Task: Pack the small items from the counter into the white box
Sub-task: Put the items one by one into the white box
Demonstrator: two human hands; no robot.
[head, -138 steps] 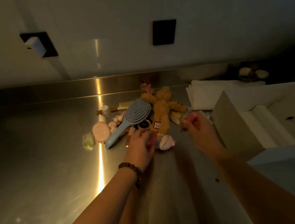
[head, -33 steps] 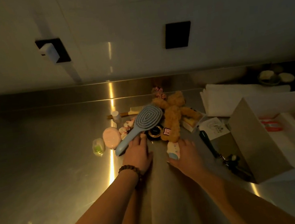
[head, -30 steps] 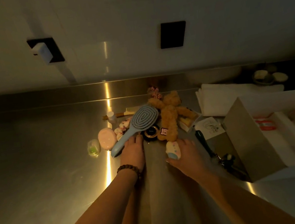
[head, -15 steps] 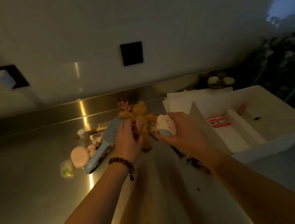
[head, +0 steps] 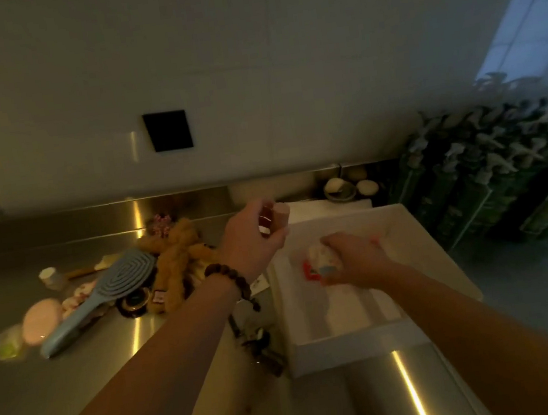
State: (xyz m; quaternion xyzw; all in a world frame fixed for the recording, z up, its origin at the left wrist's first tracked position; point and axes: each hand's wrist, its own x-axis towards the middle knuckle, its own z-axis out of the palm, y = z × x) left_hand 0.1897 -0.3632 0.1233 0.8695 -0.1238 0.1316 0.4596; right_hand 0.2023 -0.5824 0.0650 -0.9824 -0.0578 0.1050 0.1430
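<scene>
The white box stands open on the steel counter at the right. Inside it my right hand grips a small white and blue item, low over a red-striped item on the box floor. My left hand, with a bead bracelet on its wrist, holds a small reddish tube-like item above the box's near-left corner. To the left lie a blue hairbrush, a tan plush toy, a pink oval case and a green packet.
Dark keys with a strap lie beside the box's left wall. Folded white cloths sit behind the box, small round objects by the backsplash. Rows of dark green bottles stand past the counter's right end.
Both hands have left the pile and moved right. My right hand carried the white and blue item into the box; my left hand rose with the small reddish item.
</scene>
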